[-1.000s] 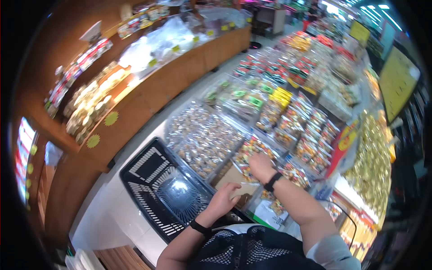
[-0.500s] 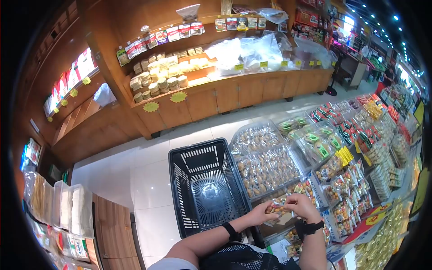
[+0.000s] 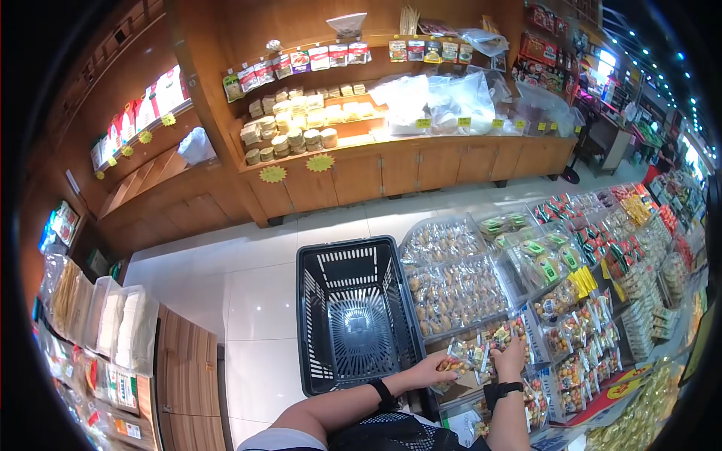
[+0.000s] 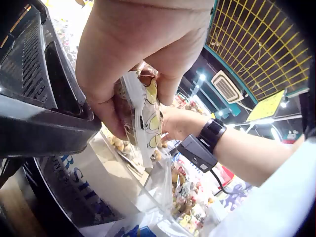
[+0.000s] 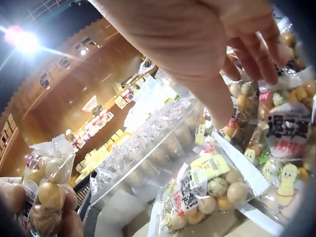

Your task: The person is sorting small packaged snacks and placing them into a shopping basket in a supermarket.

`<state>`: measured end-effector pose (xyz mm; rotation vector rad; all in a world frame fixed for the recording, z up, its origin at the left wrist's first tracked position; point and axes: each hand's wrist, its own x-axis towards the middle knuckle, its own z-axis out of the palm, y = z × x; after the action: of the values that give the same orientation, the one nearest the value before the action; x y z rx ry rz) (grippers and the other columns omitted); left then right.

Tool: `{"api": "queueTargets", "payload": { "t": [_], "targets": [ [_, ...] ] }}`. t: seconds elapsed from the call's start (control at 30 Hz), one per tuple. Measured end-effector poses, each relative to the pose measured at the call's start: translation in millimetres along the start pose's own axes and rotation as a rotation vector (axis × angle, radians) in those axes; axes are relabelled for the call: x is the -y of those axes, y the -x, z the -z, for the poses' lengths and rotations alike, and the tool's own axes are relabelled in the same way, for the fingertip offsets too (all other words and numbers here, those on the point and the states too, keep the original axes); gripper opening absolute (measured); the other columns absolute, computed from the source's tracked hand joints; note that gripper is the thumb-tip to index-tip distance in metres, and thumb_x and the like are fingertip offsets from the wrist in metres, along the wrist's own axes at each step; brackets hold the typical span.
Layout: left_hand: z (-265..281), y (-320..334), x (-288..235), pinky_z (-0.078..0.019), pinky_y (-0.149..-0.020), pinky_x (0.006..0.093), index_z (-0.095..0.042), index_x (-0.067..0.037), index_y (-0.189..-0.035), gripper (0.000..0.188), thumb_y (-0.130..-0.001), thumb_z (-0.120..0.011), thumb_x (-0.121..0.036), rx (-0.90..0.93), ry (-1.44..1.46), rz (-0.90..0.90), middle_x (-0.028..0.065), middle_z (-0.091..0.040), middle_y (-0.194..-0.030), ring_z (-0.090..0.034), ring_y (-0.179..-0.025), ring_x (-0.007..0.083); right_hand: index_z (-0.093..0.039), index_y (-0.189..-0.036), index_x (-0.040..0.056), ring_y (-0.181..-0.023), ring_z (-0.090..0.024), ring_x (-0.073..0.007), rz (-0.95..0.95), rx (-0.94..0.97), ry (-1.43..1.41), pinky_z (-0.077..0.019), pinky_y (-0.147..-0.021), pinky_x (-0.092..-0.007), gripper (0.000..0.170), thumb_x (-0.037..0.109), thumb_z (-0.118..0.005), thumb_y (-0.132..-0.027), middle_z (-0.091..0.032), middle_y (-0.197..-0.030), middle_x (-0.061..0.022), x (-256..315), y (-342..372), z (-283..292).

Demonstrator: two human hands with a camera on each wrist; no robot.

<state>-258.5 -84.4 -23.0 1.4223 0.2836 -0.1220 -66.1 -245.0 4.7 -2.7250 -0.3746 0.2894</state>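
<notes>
My left hand (image 3: pixel 432 370) grips a small clear packet of round coated nuts (image 4: pixel 150 111), its white sealed edge showing between fingers and thumb in the left wrist view. To the right of it, my right hand (image 3: pixel 511 359) is over a bin of similar packets. Seen from the right wrist, the right hand (image 5: pixel 197 44) has its fingers loosely extended and its thumb low over the packets. A loose packet (image 5: pixel 207 190) with brown and speckled balls lies just below the thumb. The left hand's packet (image 5: pixel 49 195) also appears at lower left there.
A black shopping basket (image 3: pixel 410 323) stands left of the bins. Behind the nut bin is a tray of individually wrapped snacks (image 3: pixel 459 297). More bagged goods (image 3: pixel 587 331) fill the bins at right. Wooden shelving (image 3: pixel 361 177) runs along the back, and a wooden cabinet (image 3: pixel 188 361) stands at left.
The right hand went from the bin to the packet beside the left hand, then back over the bin. The left hand, empty at first, now holds the packet. The head view swung left.
</notes>
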Motion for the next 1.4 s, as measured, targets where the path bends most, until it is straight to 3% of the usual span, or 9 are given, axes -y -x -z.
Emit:
{"api": "queueTargets", "payload": {
  "t": [0.23,0.3,0.37,0.63,0.8,0.9,1.0,1.1,1.4],
  "targets": [
    [-3,8,-1,-0.0481,-0.085,0.0276,-0.053,-0.004,-0.134,0.050,-0.094,-0.070,-0.028,-0.008,0.095,0.075,0.0027,-0.068,-0.105,-0.061,-0.095,0.0088,-0.047,-0.126,0.0024,-0.124,-0.046,-0.0396,0.012,-0.115,0.157,-0.0407,-0.102,-0.0483,0.073,0.022,-0.087,-0.069,-0.046,-0.132,-0.0199,12,13,-9],
    [0,9,0,-0.0477,-0.086,0.0270,-0.053,-0.003,-0.134,0.050,-0.094,-0.070,-0.027,-0.050,0.203,0.075,0.0028,-0.068,-0.108,-0.061,-0.097,0.0091,-0.045,-0.131,0.0029,-0.124,-0.045,-0.0368,0.116,-0.315,0.118,-0.0404,-0.100,-0.0481,0.078,0.024,-0.088,-0.069,-0.047,-0.128,-0.0176,6,9,-11],
    [4,10,2,-0.0470,-0.088,0.0262,-0.053,-0.003,-0.134,0.047,-0.095,-0.069,-0.026,-0.044,0.215,0.142,0.0030,-0.067,-0.111,-0.061,-0.099,0.0094,-0.045,-0.133,0.0039,-0.123,-0.045,-0.0357,0.117,-0.327,0.135,-0.0404,-0.100,-0.0474,0.080,0.025,-0.088,-0.069,-0.048,-0.126,-0.0163,1,5,-11],
    [-4,19,-6,-0.0467,-0.089,0.0265,-0.053,-0.004,-0.131,0.043,-0.096,-0.068,-0.025,-0.100,0.165,0.074,0.0027,-0.068,-0.109,-0.061,-0.099,0.0090,-0.044,-0.136,0.0070,-0.120,-0.046,-0.0328,0.013,-0.349,0.168,-0.0413,-0.097,-0.0464,0.081,0.024,-0.087,-0.070,-0.048,-0.124,-0.0130,-1,4,-4],
    [-8,21,-7,-0.0463,-0.090,0.0265,-0.053,-0.003,-0.130,0.042,-0.097,-0.067,-0.023,-0.138,0.155,0.054,0.0026,-0.067,-0.109,-0.061,-0.099,0.0090,-0.050,-0.130,0.0113,-0.119,-0.046,-0.0335,0.068,-0.274,0.173,-0.0411,-0.094,-0.0482,0.068,0.021,-0.084,-0.072,-0.049,-0.122,-0.0130,-7,12,7],
    [-10,25,-18,-0.0490,-0.090,0.0267,-0.053,-0.002,-0.130,0.041,-0.096,-0.067,-0.019,-0.158,0.148,0.077,0.0040,-0.066,-0.112,-0.062,-0.100,0.0107,-0.069,-0.105,0.0100,-0.111,-0.051,-0.0369,0.155,-0.261,0.072,-0.0430,-0.087,-0.0509,0.039,0.021,-0.081,-0.070,-0.057,-0.112,-0.0169,-20,1,3],
    [-9,23,-15,-0.0509,-0.090,0.0280,-0.052,-0.001,-0.131,0.040,-0.097,-0.066,-0.016,-0.151,0.219,0.090,0.0051,-0.067,-0.114,-0.064,-0.102,0.0121,-0.070,-0.096,0.0077,-0.101,-0.057,-0.0360,0.201,-0.348,-0.056,-0.0457,-0.088,-0.0490,0.028,0.012,-0.072,-0.068,-0.065,-0.097,-0.0145,-29,-3,-8],
    [-7,23,-11,-0.0506,-0.092,0.0290,-0.053,-0.001,-0.128,0.036,-0.097,-0.065,-0.014,-0.168,0.170,0.092,0.0057,-0.067,-0.116,-0.064,-0.103,0.0127,-0.067,-0.108,0.0058,-0.113,-0.053,-0.0333,0.122,-0.225,-0.076,-0.0429,-0.096,-0.0487,0.042,0.021,-0.080,-0.072,-0.058,-0.113,-0.0135,-26,5,-8],
    [-5,19,-3,-0.0486,-0.093,0.0281,-0.053,-0.001,-0.130,0.041,-0.095,-0.068,-0.018,-0.161,0.196,0.137,0.0035,-0.065,-0.117,-0.062,-0.104,0.0116,-0.063,-0.099,0.0048,-0.112,-0.051,-0.0330,0.134,-0.250,-0.113,-0.0436,-0.093,-0.0487,0.033,0.016,-0.079,-0.073,-0.054,-0.110,-0.0121,-24,12,-10]
  ]
}}
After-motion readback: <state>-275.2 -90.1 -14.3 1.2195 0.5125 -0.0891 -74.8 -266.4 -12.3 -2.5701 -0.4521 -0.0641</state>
